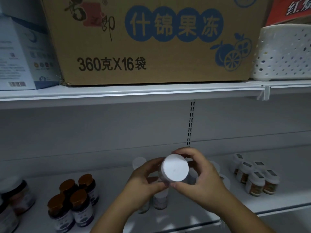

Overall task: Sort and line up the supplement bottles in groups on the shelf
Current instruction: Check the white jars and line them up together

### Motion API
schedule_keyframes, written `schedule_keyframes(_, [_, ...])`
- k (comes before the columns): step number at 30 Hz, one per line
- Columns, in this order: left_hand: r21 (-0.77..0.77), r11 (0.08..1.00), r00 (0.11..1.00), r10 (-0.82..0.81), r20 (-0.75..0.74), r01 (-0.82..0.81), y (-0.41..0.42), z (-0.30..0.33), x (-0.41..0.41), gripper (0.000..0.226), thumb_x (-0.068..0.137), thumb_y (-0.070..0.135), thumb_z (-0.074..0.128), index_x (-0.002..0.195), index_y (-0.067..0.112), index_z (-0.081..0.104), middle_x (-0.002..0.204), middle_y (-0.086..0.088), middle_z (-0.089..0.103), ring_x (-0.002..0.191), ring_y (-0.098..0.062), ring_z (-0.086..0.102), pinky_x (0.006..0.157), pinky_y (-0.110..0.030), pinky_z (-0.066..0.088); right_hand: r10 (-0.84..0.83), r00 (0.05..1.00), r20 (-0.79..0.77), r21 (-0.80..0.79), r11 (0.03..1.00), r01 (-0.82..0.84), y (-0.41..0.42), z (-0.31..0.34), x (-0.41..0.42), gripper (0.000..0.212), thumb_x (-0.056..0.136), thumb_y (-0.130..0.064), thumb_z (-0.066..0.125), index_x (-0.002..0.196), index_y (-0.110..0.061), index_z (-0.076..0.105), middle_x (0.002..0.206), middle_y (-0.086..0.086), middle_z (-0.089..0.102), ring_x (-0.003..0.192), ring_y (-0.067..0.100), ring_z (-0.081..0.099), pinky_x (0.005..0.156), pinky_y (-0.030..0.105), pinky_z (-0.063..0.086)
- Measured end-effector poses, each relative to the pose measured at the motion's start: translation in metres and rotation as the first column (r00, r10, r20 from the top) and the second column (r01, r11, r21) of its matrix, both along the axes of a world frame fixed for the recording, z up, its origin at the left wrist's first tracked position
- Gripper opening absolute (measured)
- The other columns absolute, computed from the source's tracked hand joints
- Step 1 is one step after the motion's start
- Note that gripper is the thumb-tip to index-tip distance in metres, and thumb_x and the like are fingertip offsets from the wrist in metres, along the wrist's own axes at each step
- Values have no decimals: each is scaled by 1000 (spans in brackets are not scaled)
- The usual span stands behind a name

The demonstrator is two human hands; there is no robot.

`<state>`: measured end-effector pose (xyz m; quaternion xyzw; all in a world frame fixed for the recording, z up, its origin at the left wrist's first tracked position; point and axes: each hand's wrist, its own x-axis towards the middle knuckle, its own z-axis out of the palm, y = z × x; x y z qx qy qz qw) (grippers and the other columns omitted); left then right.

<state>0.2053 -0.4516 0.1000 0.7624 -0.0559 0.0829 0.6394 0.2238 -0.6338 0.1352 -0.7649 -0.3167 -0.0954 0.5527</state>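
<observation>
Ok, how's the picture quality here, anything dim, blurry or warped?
Head view: the lower shelf is dim, so the brown-capped dark bottles and white bottles with orange labels look soft; the white round-capped bottle in both hands is bright, its cap washed out; the white upper shelf edge bows from wide-angle distortion.

white cap [175,168] | brown-cap dark bottles [74,201] | tan carton [151,47], blue print
</observation>
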Motion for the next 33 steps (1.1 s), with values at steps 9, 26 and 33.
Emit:
schedule_keyframes(9, [-183,978,981,124,149,-96,-14,10,-1,62,48,19,82,106,22,60,101,-5,68,84,-8,68,71,-24,55,234,895,-381,544,839,12,-2,1,6,40,62,-8,66,100,-5,57,94,6,69,86,17,67,68,24,55])
schedule_keyframes(26, [-77,979,952,-161,260,187,-107,1,10,53,55,26,77,106,33,62,106,8,69,96,-9,67,83,-22,53,3,803,-596,545,736,402,-83,1,-26,38,66,-8,66,104,-10,63,97,14,65,78,22,68,66,34,58])
schedule_keyframes(33, [-324,827,868,-496,-35,460,-199,-6,14,45,63,10,73,107,13,61,90,-2,75,79,-16,71,64,-24,56,-413,764,-496,259,769,584,-175,1,-59,27,92,-13,56,103,-32,71,104,-2,71,95,17,64,66,27,50])
